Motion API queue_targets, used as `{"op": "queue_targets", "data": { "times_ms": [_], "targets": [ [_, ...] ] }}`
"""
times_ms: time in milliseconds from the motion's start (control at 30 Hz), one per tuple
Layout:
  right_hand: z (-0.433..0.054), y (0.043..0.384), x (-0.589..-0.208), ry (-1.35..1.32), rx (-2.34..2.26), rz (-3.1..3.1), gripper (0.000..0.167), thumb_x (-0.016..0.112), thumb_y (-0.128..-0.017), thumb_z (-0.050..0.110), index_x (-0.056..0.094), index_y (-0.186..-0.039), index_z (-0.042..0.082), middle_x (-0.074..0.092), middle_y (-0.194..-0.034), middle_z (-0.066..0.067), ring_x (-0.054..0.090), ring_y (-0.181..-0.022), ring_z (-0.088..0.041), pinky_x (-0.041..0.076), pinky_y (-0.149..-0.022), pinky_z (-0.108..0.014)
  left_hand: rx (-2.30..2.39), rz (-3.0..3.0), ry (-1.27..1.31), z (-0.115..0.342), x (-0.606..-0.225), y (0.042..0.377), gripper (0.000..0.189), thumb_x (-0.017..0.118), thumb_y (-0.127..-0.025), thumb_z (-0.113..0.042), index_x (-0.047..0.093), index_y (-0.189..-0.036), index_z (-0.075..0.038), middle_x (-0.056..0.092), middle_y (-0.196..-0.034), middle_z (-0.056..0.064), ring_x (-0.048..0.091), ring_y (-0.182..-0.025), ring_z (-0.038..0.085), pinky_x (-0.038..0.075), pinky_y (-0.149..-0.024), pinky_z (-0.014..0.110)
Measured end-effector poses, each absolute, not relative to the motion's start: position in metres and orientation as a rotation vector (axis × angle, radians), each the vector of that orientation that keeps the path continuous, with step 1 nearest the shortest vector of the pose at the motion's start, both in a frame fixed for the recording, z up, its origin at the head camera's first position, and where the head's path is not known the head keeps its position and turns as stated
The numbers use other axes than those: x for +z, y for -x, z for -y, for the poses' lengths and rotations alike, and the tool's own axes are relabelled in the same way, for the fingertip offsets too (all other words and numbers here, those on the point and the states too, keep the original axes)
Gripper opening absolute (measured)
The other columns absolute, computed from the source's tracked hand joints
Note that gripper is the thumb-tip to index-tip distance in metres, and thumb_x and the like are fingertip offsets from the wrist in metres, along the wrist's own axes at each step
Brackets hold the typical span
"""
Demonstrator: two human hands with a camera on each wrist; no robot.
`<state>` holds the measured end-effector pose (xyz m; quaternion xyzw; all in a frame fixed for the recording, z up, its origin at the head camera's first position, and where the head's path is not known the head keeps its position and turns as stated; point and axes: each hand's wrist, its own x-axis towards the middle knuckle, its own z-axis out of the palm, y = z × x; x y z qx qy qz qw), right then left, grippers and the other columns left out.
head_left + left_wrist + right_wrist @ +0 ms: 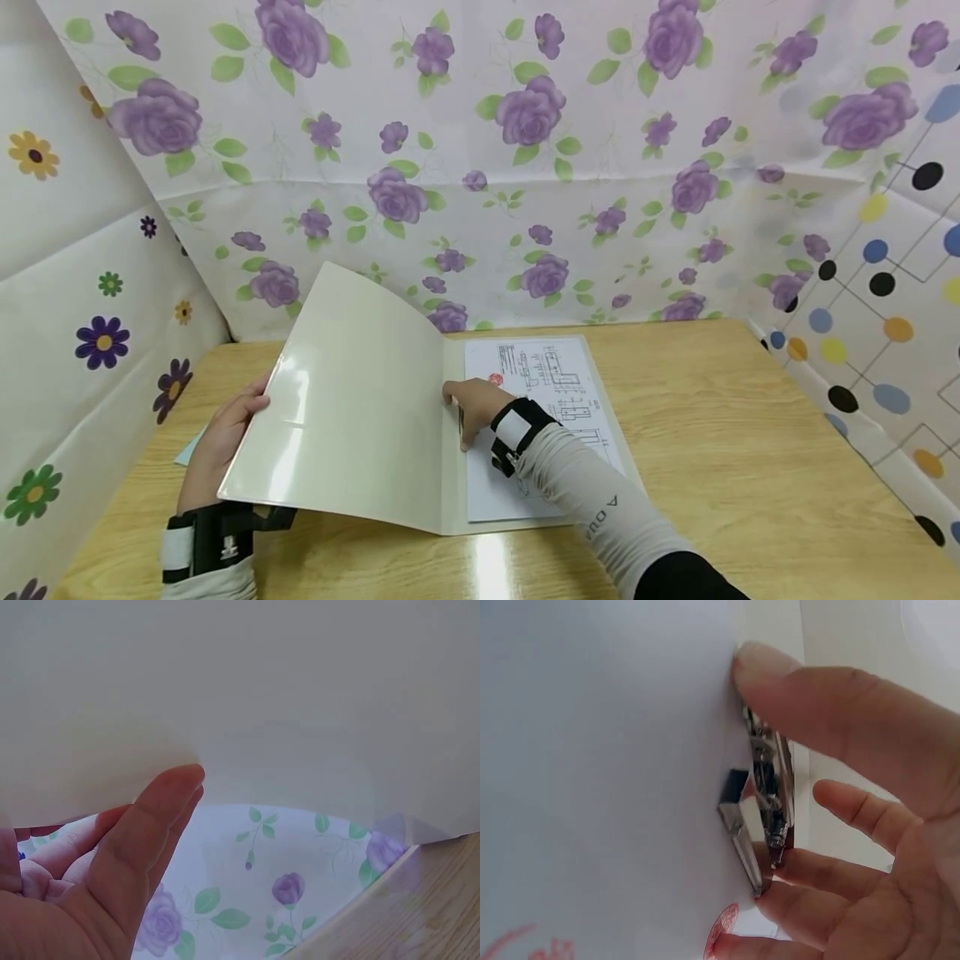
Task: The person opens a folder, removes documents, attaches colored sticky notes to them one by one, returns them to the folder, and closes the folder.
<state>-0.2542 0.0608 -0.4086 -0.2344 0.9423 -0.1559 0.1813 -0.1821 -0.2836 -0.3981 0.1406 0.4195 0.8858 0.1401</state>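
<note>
A pale file folder (352,400) lies opened out on the table, its front cover raised at the left. My left hand (225,433) holds the cover's outer edge; in the left wrist view the thumb (169,795) lies against one face of it. At the spine, my right hand (483,408) grips a metal clip (769,787), thumb at one end and fingertips at the other. A silvery lever (739,836) on the clip stands away from its body. White sheets (487,483) with line drawings and a red stamp (496,379) lie under the right hand and forearm.
Behind the left hand, a light blue corner (187,450) of something flat shows on the wooden table (720,433). A flower-print sheet (465,150) stands along the table's back edge, with patterned sheets at both sides.
</note>
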Motion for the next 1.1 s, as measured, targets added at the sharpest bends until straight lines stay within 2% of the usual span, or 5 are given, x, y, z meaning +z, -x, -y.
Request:
{"op": "queue_targets", "data": {
  "times_ms": [567,767,833,967,1100],
  "targets": [
    [-0.061,0.255,-0.411,0.822,-0.427,-2.564,0.027,0.091,-0.076,-0.006,0.072,-0.066,0.008,0.063,-0.077,0.005,0.055,-0.076,-0.011,0.045,-0.065,-0.024,2.589,-1.176,-0.328,0.284,-0.399,0.179,0.053,0.031,-0.116,-0.001,0.08,-0.125,-0.018,0.075,-0.121,0.002,0.075,-0.107,0.017,0.062,-0.088,0.028],
    [-0.064,0.255,-0.416,0.891,-0.415,-2.541,0.018,0.09,-0.079,-0.005,0.076,-0.071,0.004,0.071,-0.081,0.0,0.06,-0.135,-0.034,0.038,-0.123,-0.043,2.6,-1.191,-0.295,0.284,-0.398,0.179,0.053,0.032,-0.115,-0.001,0.081,-0.123,-0.018,0.075,-0.12,0.0,0.075,-0.106,0.016,0.062,-0.088,0.028],
    [-0.066,0.256,-0.421,0.911,-0.418,-2.534,0.018,0.089,-0.081,-0.004,0.075,-0.072,0.003,0.078,-0.092,-0.007,0.042,-0.152,-0.041,0.019,-0.131,-0.048,2.601,-1.175,-0.296,0.284,-0.397,0.178,0.052,0.033,-0.115,-0.001,0.081,-0.123,-0.018,0.075,-0.12,0.001,0.075,-0.106,0.017,0.062,-0.088,0.028],
    [-0.071,0.254,-0.429,0.85,-0.424,-2.577,0.02,0.089,-0.084,0.006,0.074,-0.072,0.011,0.06,-0.15,-0.022,0.025,-0.158,-0.047,0.018,-0.128,-0.064,2.602,-1.104,-0.318,0.284,-0.396,0.177,0.051,0.033,-0.115,0.0,0.08,-0.125,-0.014,0.075,-0.121,0.005,0.075,-0.106,0.019,0.062,-0.088,0.029],
    [-0.078,0.249,-0.434,0.873,-0.372,-2.677,0.015,0.09,-0.083,0.019,0.078,-0.073,0.019,0.041,-0.167,-0.016,0.028,-0.158,-0.044,0.013,-0.121,-0.078,2.595,-1.022,-0.359,0.283,-0.395,0.178,0.05,0.032,-0.115,0.0,0.079,-0.128,-0.01,0.074,-0.121,0.009,0.076,-0.107,0.022,0.063,-0.088,0.032]
  ]
}}
